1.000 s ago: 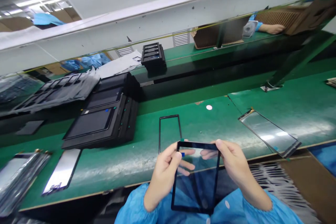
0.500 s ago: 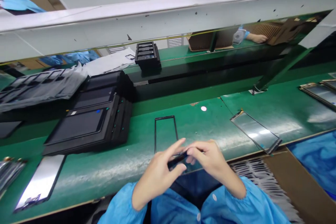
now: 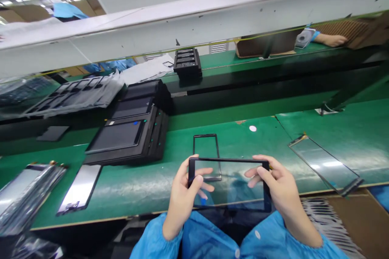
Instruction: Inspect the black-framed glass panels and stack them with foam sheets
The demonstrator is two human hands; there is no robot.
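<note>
Green bench (image 3: pixel 127 194) — glass panel (image 3: pixel 231 186) crosswise

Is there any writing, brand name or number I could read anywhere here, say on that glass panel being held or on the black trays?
No readable text anywhere.
Glass panel, held by the left hand and right hand: no writing shows.
Black trays: only small blue and green dots, no letters.
White sticker on the green bench: blank.

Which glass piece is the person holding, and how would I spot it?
Find the green bench, then its near edge, where two hands in blue sleeves meet. The black-bordered glass panel is held there sideways, left hand and right hand at its ends. Only it is lifted; the thin black frame lies flat behind it.
</note>
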